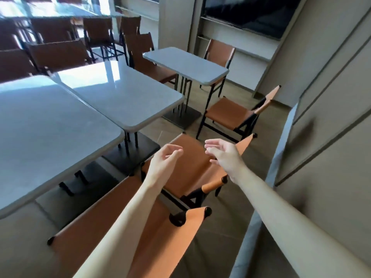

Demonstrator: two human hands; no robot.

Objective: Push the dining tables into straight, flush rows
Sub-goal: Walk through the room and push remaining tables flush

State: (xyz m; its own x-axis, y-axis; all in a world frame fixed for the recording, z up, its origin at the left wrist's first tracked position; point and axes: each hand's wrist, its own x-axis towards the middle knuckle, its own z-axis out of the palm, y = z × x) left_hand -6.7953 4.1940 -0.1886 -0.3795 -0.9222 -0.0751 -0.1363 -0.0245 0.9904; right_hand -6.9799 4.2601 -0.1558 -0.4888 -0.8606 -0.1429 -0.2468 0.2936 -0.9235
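Three white-topped dining tables stand in a line going away from me. The near table (pixel 46 133) fills the left side. The middle table (pixel 120 91) sits close against its far edge, slightly angled to it. The far small table (pixel 186 65) stands apart with a gap of floor before it. My left hand (pixel 164 159) and my right hand (pixel 224 155) are both stretched out in the air above an orange chair seat (pixel 190 169), fingers loosely spread, holding nothing and touching no table.
Orange chairs with black frames stand along the right of the tables: one backrest (pixel 128 227) right below my arms, one chair (pixel 232 115) further on, another (pixel 220 51) behind the far table. A beige panelled wall (pixel 321 137) closes the right side. More chairs (pixel 58 53) crowd the back left.
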